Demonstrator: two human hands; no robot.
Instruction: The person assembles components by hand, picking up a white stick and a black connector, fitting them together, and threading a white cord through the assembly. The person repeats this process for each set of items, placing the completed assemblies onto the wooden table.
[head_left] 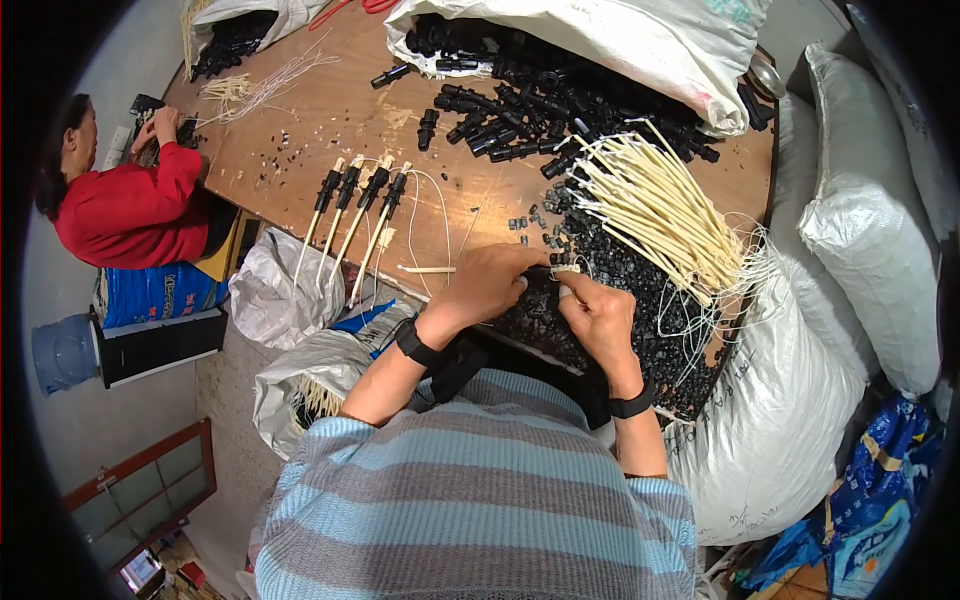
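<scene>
Near the table's front edge, my left hand [488,283] is closed around a thin cream-coloured stick [428,269], whose far end sticks out to the left. Beside its fingertips, a small black piece [559,258] shows in the gap between my hands. My right hand [603,312] is pinched just right of it, at a small pale piece with thin white wire; its exact grip is hidden. Left of my hands, several cream sticks with black tubular plastic fittings [373,188] lie side by side, partly over the table edge.
Small black pieces [655,300] are heaped at the right, under a bundle of cream sticks [655,210] with white wires. Black fittings [510,115] spill from a white woven sack [600,45]. Full sacks [775,420] crowd the right side. A person in red [130,205] works at the left.
</scene>
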